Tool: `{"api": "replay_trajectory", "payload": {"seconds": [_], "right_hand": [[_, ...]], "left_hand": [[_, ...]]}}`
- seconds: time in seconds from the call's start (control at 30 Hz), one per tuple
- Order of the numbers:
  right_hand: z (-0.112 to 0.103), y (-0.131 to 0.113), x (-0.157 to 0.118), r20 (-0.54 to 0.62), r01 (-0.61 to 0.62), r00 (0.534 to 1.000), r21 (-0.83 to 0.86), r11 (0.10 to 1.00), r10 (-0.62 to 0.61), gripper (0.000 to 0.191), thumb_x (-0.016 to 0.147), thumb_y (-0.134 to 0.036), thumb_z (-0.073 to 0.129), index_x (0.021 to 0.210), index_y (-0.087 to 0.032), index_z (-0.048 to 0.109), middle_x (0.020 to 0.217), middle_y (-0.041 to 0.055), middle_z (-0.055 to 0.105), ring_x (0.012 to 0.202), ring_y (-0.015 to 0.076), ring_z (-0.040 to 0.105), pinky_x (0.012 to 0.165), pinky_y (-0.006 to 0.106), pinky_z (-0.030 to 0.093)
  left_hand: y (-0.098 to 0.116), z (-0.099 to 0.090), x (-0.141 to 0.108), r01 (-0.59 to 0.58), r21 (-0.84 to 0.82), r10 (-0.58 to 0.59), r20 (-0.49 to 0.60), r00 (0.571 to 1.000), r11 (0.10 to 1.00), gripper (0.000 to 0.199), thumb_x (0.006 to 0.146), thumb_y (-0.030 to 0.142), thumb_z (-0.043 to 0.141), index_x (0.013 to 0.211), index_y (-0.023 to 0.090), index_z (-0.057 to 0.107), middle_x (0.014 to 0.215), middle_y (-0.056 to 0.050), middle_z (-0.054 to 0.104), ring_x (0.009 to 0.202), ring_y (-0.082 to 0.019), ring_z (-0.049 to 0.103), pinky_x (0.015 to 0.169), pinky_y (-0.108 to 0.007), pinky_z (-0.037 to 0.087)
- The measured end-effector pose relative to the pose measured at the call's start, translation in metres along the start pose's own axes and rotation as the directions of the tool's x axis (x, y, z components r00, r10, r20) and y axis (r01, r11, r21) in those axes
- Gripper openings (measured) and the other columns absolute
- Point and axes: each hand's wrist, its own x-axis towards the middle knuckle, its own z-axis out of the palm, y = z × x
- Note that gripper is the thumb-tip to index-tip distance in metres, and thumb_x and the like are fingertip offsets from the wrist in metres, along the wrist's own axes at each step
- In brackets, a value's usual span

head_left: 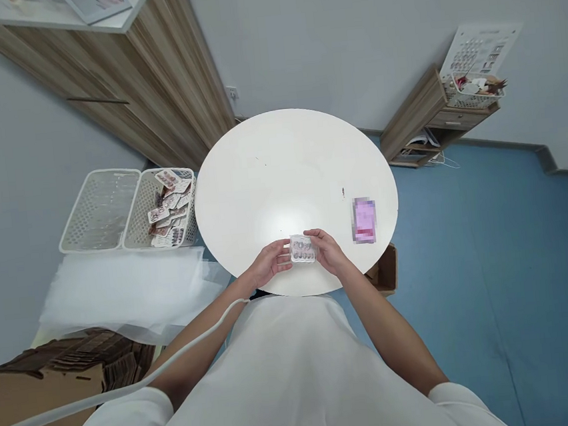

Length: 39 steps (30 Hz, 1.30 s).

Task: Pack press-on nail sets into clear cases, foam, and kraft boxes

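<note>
Between my hands, over the near edge of the round white table [289,165], is a small clear plastic pack of press-on nails [302,249], with rows of glossy nails showing through. My right hand [328,251] grips its right side, thumb and fingers at the edge and upper corner. On the opposite side, my left hand [270,264] holds the left edge with its fingertips, the fingers somewhat spread. The undersides of the fingers and the back of the pack are hidden.
A pixelated pink rectangle [364,220] lies at the table's right. Left of the table stand a white basket [193,232] of nail cards and another basket [67,224] of clear plastic pieces. Translucent sheets [121,292] and folded cardboard [46,403] lie nearer. A white cable [130,388] crosses my left arm.
</note>
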Motion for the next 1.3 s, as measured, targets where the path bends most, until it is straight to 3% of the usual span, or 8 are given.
{"api": "replay_trajectory", "payload": {"seconds": [0.1,0.27,0.53,0.63,0.77,0.87,0.97,1.3], "right_hand": [[0.010,0.008,0.000,-0.046,0.025,0.999,-0.043,0.999,-0.027,0.051,0.065,-0.025,0.062,0.114,-0.028,0.047,0.119,0.0064,0.050,0.091,0.0189,0.057,0.068,0.032,0.050],[0.031,0.024,0.004,-0.062,-0.003,0.998,-0.109,0.994,-0.004,0.059,0.070,-0.031,0.058,0.124,-0.029,0.034,0.125,0.0086,0.045,0.099,0.0190,0.055,0.073,0.032,0.050],[0.088,0.058,0.027,-0.204,-0.120,0.975,-0.130,0.984,0.092,0.047,0.063,-0.032,0.066,0.104,-0.023,0.045,0.088,0.0027,0.058,0.079,0.0170,0.060,0.072,0.036,0.051],[0.121,0.066,0.044,-0.233,-0.094,0.971,-0.185,0.978,0.049,0.043,0.063,-0.032,0.066,0.100,-0.022,0.046,0.091,0.0039,0.059,0.078,0.0167,0.060,0.072,0.035,0.050],[0.164,0.079,0.068,-0.242,-0.043,0.970,-0.264,0.964,-0.023,0.041,0.069,-0.035,0.061,0.104,-0.021,0.045,0.103,0.0066,0.057,0.084,0.0163,0.060,0.079,0.035,0.048],[0.189,0.088,0.086,-0.230,-0.015,0.971,-0.331,0.944,-0.065,0.046,0.073,-0.038,0.056,0.113,-0.020,0.043,0.115,0.0086,0.052,0.099,0.0173,0.055,0.086,0.034,0.045],[0.205,0.095,0.106,-0.261,-0.029,0.960,-0.455,0.890,-0.102,0.051,0.074,-0.043,0.053,0.118,-0.019,0.043,0.121,0.0094,0.048,0.106,0.0186,0.048,0.086,0.032,0.044],[0.226,0.091,0.161,-0.241,0.007,0.950,-0.618,0.786,-0.198,0.041,0.083,-0.042,0.040,0.118,-0.021,0.046,0.105,0.0066,0.050,0.092,0.0156,0.050,0.078,0.031,0.044]], "left_hand": [[-0.003,-0.003,-0.003,0.008,0.089,-0.002,-0.067,0.998,0.996,0.044,0.072,0.042,0.063,0.108,0.020,0.053,0.096,-0.008,0.062,0.078,-0.015,0.061,0.074,-0.034,0.050],[-0.007,-0.020,-0.008,-0.003,0.195,0.033,-0.154,0.987,0.981,0.042,0.064,0.039,0.070,0.096,0.014,0.059,0.082,-0.006,0.064,0.073,-0.015,0.062,0.075,-0.032,0.048],[-0.008,-0.085,-0.018,-0.075,0.170,0.123,-0.289,0.949,0.982,0.044,0.063,0.038,0.070,0.098,0.014,0.058,0.077,-0.005,0.066,0.070,-0.018,0.063,0.075,-0.036,0.048],[-0.008,-0.111,-0.022,-0.132,0.222,0.211,-0.381,0.900,0.966,0.050,0.069,0.039,0.065,0.111,0.015,0.050,0.081,-0.006,0.065,0.074,-0.018,0.063,0.077,-0.038,0.048],[-0.002,-0.139,-0.024,-0.176,0.451,0.395,-0.453,0.799,0.875,0.046,0.080,0.036,0.050,0.122,0.018,0.044,0.106,-0.011,0.057,0.097,-0.021,0.056,0.088,-0.039,0.042],[0.007,-0.157,-0.021,-0.114,0.568,0.442,-0.483,0.756,0.815,0.047,0.081,0.030,0.044,0.127,0.020,0.040,0.119,-0.011,0.045,0.113,-0.022,0.044,0.097,-0.039,0.034],[0.019,-0.173,-0.012,-0.013,0.621,0.427,-0.524,0.736,0.784,0.055,0.078,0.027,0.045,0.132,0.019,0.034,0.116,-0.010,0.038,0.118,-0.024,0.035,0.101,-0.040,0.028],[0.044,-0.207,0.021,-0.060,0.648,0.461,-0.470,0.752,0.759,0.066,0.078,0.021,0.042,0.138,0.022,0.014,0.120,-0.010,0.030,0.118,-0.025,0.028,0.098,-0.044,0.028]]}}
